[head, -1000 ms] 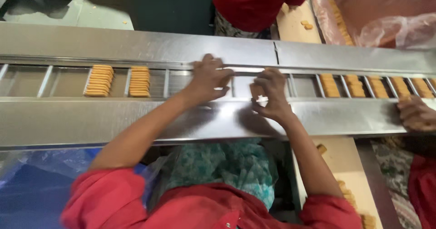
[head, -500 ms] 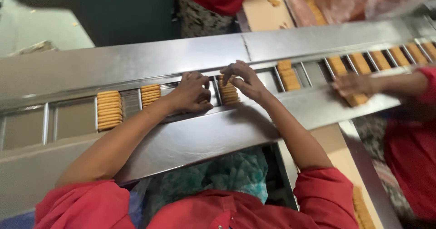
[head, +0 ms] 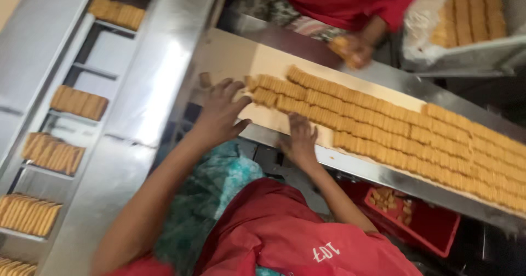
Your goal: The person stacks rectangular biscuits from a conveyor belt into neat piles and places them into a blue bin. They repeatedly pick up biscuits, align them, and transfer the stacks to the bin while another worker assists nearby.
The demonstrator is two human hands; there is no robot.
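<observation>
Beige belt (head: 230, 57) carries long rows of biscuits (head: 383, 122). Left hand (head: 222, 111) spread wide at row end, fingertips touching first biscuits, nothing held. Right hand (head: 300, 142) flat on near row; grip unclear, motion blur. Steel pocket conveyor (head: 137, 90) at left holds biscuit stacks (head: 79, 102) in separate slots. Red crate (head: 422, 216) below holds biscuit scraps. Half second ago both hands worked in pocket conveyor; now on belt.
</observation>
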